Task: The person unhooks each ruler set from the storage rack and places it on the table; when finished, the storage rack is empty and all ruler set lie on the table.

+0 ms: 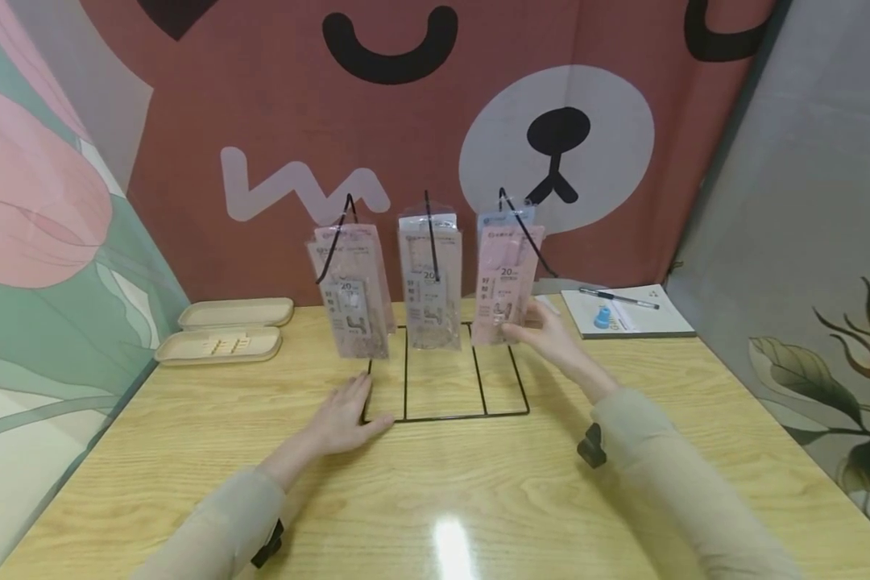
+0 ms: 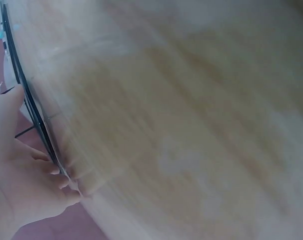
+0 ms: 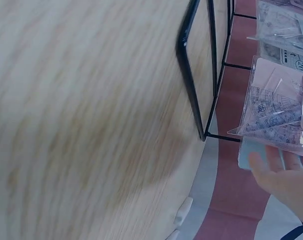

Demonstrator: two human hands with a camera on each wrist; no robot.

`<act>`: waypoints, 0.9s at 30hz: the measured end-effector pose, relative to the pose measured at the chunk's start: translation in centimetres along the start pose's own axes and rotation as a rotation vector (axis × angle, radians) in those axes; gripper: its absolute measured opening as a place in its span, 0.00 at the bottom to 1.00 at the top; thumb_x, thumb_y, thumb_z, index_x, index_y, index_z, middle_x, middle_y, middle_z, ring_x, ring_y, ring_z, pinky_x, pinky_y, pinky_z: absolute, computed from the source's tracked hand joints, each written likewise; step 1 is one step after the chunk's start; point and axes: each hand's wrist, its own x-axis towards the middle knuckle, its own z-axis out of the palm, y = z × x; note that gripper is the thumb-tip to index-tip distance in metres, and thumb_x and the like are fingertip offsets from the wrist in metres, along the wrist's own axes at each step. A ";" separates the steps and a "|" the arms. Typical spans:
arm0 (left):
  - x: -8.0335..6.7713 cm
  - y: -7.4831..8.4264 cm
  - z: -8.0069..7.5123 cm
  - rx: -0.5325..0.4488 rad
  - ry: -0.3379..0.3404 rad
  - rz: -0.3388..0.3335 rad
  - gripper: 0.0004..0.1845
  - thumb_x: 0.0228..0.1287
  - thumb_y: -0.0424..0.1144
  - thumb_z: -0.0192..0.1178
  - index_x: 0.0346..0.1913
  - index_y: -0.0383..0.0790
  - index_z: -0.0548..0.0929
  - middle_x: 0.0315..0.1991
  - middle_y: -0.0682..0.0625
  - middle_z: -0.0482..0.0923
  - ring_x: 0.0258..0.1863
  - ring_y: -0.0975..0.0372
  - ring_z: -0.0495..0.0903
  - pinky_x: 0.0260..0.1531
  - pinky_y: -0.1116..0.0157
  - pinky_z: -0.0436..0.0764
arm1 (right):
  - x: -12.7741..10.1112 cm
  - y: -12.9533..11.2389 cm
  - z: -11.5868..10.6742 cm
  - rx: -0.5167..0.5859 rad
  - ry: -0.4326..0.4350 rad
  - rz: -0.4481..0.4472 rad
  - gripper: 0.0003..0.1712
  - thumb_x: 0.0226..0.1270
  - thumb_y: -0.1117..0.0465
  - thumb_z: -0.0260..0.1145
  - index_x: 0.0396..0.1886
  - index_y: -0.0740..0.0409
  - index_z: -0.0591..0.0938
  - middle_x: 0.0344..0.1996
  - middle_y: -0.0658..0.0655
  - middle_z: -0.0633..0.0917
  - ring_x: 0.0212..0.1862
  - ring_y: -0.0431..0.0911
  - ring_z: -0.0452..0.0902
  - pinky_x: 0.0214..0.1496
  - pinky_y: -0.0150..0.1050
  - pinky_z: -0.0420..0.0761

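Observation:
A black wire rack (image 1: 445, 417) stands on the wooden table (image 1: 478, 499); pink packets hang from its three hooks: left (image 1: 351, 302), middle (image 1: 429, 282) and right (image 1: 503, 278). My left hand (image 1: 344, 415) lies flat on the table with straight fingers, pressing at the front left corner of the rack's base. The left wrist view shows that hand (image 2: 21, 190) against the base wire (image 2: 26, 95). My right hand (image 1: 544, 330) holds the lower edge of the right packet, thumb in front. In the right wrist view its fingers (image 3: 286, 180) lie behind the packet (image 3: 276, 115), beside the rack wire (image 3: 189, 75).
Two beige trays (image 1: 235, 312) (image 1: 217, 346) sit at the back left of the table. A white notebook (image 1: 652, 322) with a pen (image 1: 619, 298) and a small blue item (image 1: 603, 316) lies at the back right. Printed fabric walls close in the table on three sides.

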 end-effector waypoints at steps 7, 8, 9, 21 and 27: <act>0.0 -0.1 0.1 0.024 -0.034 -0.006 0.43 0.69 0.56 0.48 0.70 0.24 0.51 0.72 0.31 0.47 0.72 0.40 0.48 0.70 0.41 0.50 | 0.5 -0.4 0.4 0.034 -0.005 0.016 0.33 0.64 0.48 0.64 0.66 0.52 0.68 0.61 0.60 0.75 0.63 0.56 0.70 0.66 0.56 0.67; 0.0 -0.1 0.0 0.027 -0.040 -0.009 0.42 0.69 0.56 0.47 0.71 0.24 0.51 0.72 0.31 0.47 0.72 0.40 0.48 0.70 0.42 0.50 | 0.5 -0.5 0.5 0.034 -0.001 0.023 0.32 0.64 0.48 0.63 0.65 0.52 0.68 0.61 0.60 0.75 0.62 0.56 0.70 0.66 0.56 0.68; 0.0 0.0 0.0 0.028 -0.045 -0.012 0.42 0.70 0.56 0.47 0.71 0.25 0.50 0.73 0.31 0.47 0.72 0.41 0.48 0.70 0.42 0.50 | 0.5 -0.5 0.5 0.035 -0.004 0.023 0.31 0.65 0.48 0.63 0.65 0.54 0.69 0.60 0.61 0.76 0.61 0.57 0.71 0.65 0.56 0.69; -0.1 0.2 -0.3 0.030 -0.077 -0.035 0.40 0.72 0.54 0.45 0.71 0.25 0.49 0.73 0.32 0.45 0.73 0.41 0.46 0.71 0.44 0.49 | -2.2 -1.3 0.3 0.035 0.028 0.057 0.22 0.62 0.53 0.66 0.50 0.65 0.80 0.48 0.63 0.84 0.41 0.40 0.82 0.49 0.40 0.81; 0.0 0.2 -0.3 0.053 -0.082 -0.031 0.40 0.72 0.55 0.45 0.71 0.25 0.49 0.73 0.32 0.45 0.73 0.41 0.47 0.71 0.43 0.50 | -4.9 -1.7 -0.1 0.051 0.009 0.015 0.20 0.60 0.59 0.68 0.47 0.70 0.81 0.42 0.63 0.86 0.37 0.36 0.84 0.43 0.34 0.83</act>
